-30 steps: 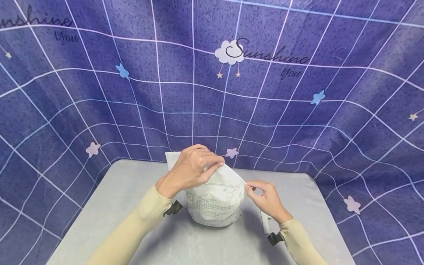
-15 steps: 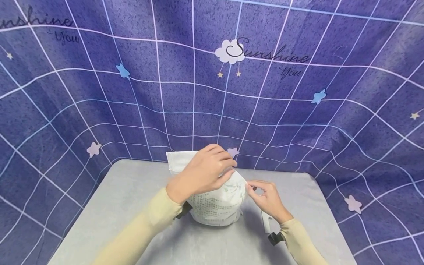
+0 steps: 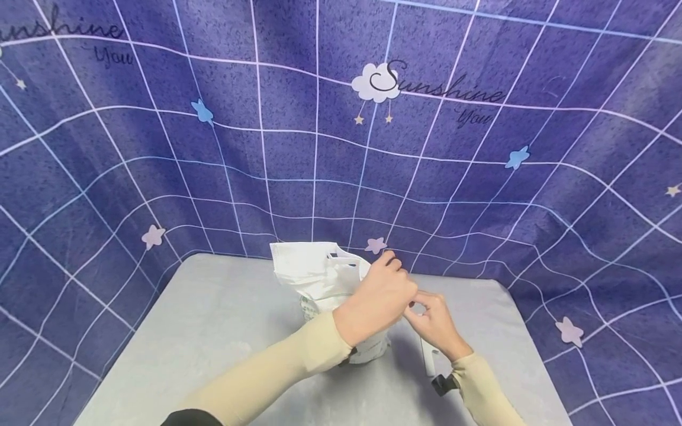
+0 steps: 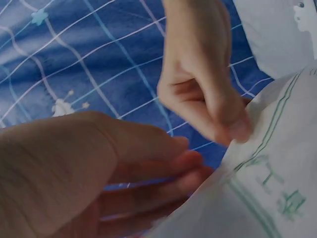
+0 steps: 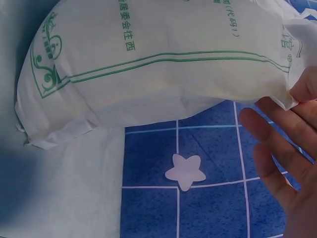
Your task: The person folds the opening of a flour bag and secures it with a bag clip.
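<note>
A white bag (image 3: 309, 266) with green print stands on the grey table, its upper part slack, with a slotted handle at the top. In the right wrist view the bag (image 5: 163, 74) bulges with unseen contents. My right hand (image 3: 437, 322) pinches the bag's right upper corner between thumb and index finger, while its other fingers (image 5: 270, 131) spread below. Across the front of the bag reaches my left hand (image 3: 378, 296), close beside the right one. In the left wrist view the left hand (image 4: 114, 173) has loosely bent fingers at the bag's edge, nothing visibly pinched.
The grey table (image 3: 213, 319) ends at a purple-blue curtain (image 3: 298, 154) with grid lines, stars and clouds, which rises behind and on both sides. A narrow white piece (image 3: 428, 358) and a black strap (image 3: 444, 384) show by the right wrist.
My left hand has left the bag's top edge and moved right and downward to the right hand, uncovering the handle. The right hand has kept its pinch in nearly the same place.
</note>
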A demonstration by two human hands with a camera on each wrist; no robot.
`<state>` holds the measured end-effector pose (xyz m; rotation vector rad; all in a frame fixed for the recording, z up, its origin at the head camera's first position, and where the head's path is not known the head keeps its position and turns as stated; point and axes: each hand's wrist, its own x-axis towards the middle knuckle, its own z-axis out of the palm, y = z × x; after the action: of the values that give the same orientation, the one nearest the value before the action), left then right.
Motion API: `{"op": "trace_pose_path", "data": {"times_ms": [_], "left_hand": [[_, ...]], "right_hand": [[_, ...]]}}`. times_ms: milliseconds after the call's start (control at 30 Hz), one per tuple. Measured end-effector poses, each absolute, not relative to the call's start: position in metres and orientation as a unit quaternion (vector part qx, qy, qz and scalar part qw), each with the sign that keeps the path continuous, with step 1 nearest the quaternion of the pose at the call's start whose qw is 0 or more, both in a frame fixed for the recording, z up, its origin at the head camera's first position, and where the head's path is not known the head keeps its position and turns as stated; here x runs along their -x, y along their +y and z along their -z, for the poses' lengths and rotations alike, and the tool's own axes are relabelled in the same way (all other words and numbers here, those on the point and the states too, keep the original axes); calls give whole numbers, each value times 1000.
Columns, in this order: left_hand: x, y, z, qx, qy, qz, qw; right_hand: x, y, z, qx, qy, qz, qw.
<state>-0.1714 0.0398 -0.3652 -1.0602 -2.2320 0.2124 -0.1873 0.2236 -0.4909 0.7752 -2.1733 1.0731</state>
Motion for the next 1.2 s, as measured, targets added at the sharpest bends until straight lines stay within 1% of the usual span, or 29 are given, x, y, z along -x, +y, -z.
{"op": "trace_pose_path", "data": {"times_ms": [167,500,633,967,1200], "left_hand": [[173,49,374,376,-875,-105,288],[176,57,380,344,-897,-115,252],[177,56,379,344,-900,-113,243],[176,52,381,347,-891,-116,268],[175,47,379,344,-882,-123,298]], "right_hand": [[187,224,489,-292,-815,-407,291],[187,224,489,-296,-818,-401,287],[187,224,488,-293,-820,-401,283],[187,223,491,-291,-816,-404,292],[185,223,488,-293,-819,-412,271]]}}
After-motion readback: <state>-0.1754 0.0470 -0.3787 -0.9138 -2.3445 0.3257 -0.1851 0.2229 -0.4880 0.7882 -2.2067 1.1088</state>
